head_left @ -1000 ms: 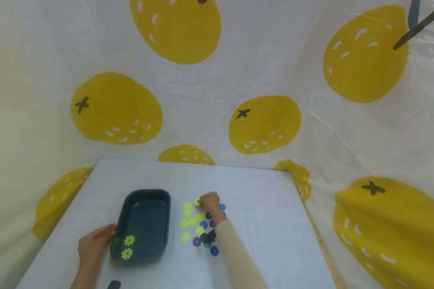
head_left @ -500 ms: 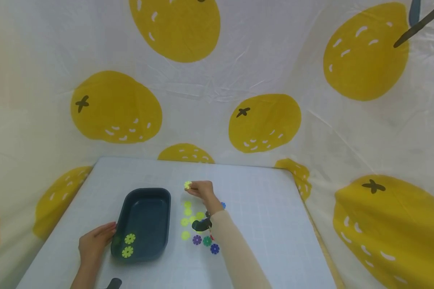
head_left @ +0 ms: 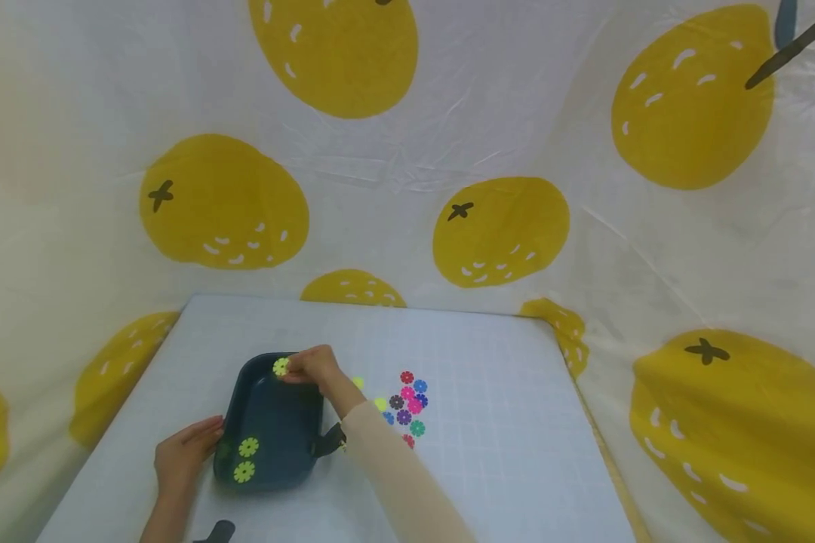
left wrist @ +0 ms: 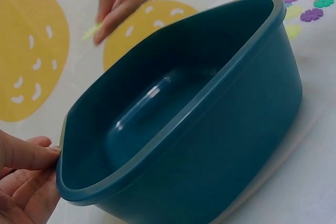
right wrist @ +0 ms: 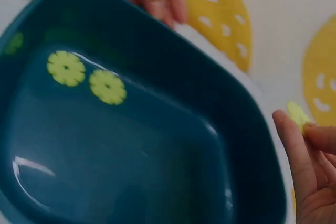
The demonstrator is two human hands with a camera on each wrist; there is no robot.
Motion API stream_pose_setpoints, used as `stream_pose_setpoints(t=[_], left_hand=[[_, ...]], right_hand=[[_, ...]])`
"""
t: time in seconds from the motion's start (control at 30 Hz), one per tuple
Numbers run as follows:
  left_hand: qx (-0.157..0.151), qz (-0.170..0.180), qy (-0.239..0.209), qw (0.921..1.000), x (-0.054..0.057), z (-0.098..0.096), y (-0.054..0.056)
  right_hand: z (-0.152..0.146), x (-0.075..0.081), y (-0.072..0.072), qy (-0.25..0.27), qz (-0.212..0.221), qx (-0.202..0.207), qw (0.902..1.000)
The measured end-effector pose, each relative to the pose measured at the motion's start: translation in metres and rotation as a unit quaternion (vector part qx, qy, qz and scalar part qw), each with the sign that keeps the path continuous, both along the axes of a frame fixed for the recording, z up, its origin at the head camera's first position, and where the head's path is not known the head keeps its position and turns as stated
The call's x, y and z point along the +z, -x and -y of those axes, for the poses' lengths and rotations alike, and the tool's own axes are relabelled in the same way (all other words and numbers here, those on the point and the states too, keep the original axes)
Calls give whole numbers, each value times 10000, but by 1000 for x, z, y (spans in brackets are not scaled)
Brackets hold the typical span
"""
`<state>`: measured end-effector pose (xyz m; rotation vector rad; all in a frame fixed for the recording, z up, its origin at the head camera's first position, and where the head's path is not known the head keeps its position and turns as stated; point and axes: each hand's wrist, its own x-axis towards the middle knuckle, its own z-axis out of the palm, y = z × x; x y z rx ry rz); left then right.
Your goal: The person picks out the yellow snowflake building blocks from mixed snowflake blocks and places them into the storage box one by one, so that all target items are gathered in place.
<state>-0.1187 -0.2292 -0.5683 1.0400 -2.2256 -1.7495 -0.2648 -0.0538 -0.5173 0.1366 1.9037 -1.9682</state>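
Observation:
A dark teal plastic basin (head_left: 272,422) stands at the left of the table. Two yellow-green notched discs (head_left: 248,446) lie in its near left part. My right hand (head_left: 319,366) pinches another yellow-green notched disc (head_left: 281,367) between thumb and finger, above the basin's far end. In the right wrist view that held disc (right wrist: 297,113) appears beyond the rim. My left hand (head_left: 186,452) touches the basin's left side with extended fingers; the left wrist view shows its thumb (left wrist: 37,156) against the rim.
Several notched discs (head_left: 407,394) in red, pink, blue, purple and green lie right of the basin, partly hidden by my right sleeve (head_left: 401,467). White cloth covers the table (head_left: 516,422). Behind it hangs a curtain (head_left: 373,219) printed with yellow fruit.
My right hand has lifted a yellow-green disc from the group and carried it left, over the basin's far end. My left hand stays at the basin's side.

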Motion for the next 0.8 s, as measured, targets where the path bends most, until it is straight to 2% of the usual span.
stream_pose_setpoints(t=[0.1,0.23,0.33,0.4,0.5,0.6,0.8], left_hand=[[13,-23,30,10000,-1,-1,0],[1,-65,18,10000,-1,-2,0],[-43,-85,36,9999,-1,-3,0],[-60,-51,96,9999,-1,-4,-1],[-75,-61,174,9998,0,-3,-2],[-92,-106,222,9997,2,-4,-3],[-99,-98,228,9996,4,-3,-5]], right_hand=[[23,-14,-22,-576,90,-211,9981],[43,-37,-46,-1259,118,-488,9908],[50,-51,-56,-1637,-194,-596,9845],[52,-57,-61,-1948,-516,-500,9782],[54,-62,-67,-2474,-1106,-276,9622],[55,-62,-70,-3032,-1679,-43,9380],[52,-54,-73,-3552,-2327,417,9044]])
